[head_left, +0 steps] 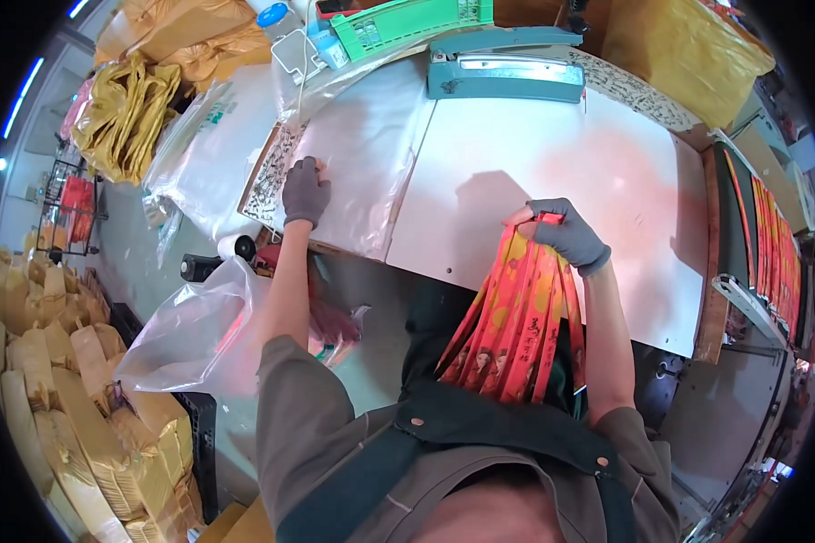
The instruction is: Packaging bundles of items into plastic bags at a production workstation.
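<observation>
My right hand (566,233), in a grey glove, grips the top end of a fanned bundle of long red and orange printed strips (516,321) that hangs down over my lap. My left hand (305,191), also gloved grey, rests with curled fingers on a stack of clear plastic bags (367,154) lying on the left part of the white table (561,172).
A teal heat sealer (505,68) sits at the table's far edge, a green tray (407,23) behind it. More red strips (770,244) lie stacked at the right. A clear plastic sack (190,330) hangs by my left side. Yellow envelopes (63,389) are piled at left.
</observation>
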`<action>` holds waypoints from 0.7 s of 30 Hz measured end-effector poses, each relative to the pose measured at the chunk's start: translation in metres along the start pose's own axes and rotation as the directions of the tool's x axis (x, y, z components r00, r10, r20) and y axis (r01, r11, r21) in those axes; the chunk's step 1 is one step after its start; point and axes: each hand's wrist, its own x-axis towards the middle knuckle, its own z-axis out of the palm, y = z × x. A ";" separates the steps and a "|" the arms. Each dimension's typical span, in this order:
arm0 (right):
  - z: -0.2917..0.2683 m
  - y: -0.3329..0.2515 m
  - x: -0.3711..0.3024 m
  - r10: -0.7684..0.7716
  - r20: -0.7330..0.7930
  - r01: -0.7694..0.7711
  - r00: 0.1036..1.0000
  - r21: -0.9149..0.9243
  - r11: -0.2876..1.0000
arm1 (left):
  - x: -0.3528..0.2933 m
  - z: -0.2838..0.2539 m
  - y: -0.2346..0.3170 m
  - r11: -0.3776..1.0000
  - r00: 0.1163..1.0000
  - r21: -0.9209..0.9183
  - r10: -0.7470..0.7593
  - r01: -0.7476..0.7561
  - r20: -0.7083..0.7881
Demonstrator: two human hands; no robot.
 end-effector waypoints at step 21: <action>-0.005 0.001 -0.009 0.073 -0.062 -0.071 0.995 0.034 0.997 | -0.007 -0.031 0.058 0.995 0.998 -0.101 0.029 -0.023 0.056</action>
